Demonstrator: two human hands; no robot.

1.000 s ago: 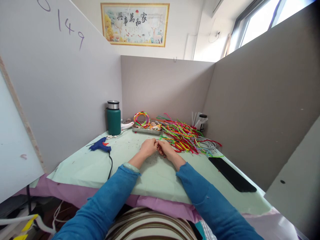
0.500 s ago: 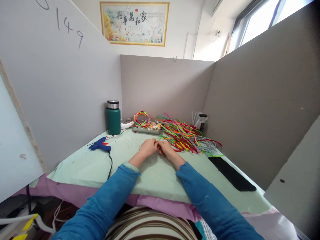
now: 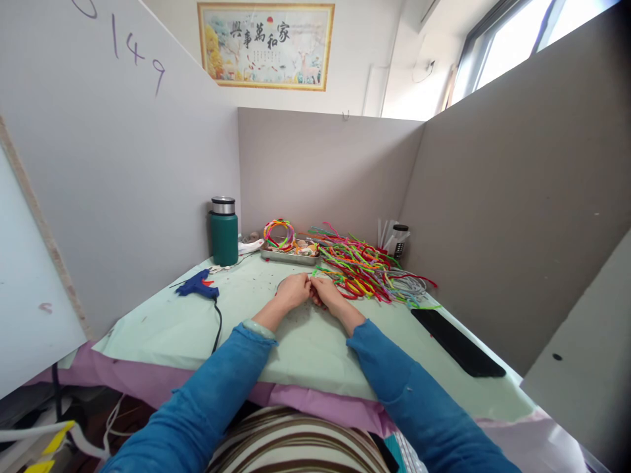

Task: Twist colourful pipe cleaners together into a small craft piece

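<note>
My left hand point(image 3: 294, 291) and my right hand point(image 3: 327, 293) meet fingertip to fingertip over the middle of the table. Both are closed in a pinch, and what they grip is mostly hidden behind the fingers and too small to name. Just beyond them lies a heap of colourful fuzzy pipe cleaners point(image 3: 362, 263), its near strands close to my right hand. Behind my hands stands a shallow metal tray point(image 3: 290, 257) holding small pieces. A ring of multicoloured twisted strands point(image 3: 279, 235) rests upright on that tray.
To the left lie a blue glue gun point(image 3: 197, 284) with a black cord and a green bottle point(image 3: 224, 238). A black flat slab point(image 3: 458, 341) lies at right. A black-lidded container point(image 3: 398, 240) stands behind the heap. Grey partitions point(image 3: 330, 171) enclose the table point(image 3: 315, 368).
</note>
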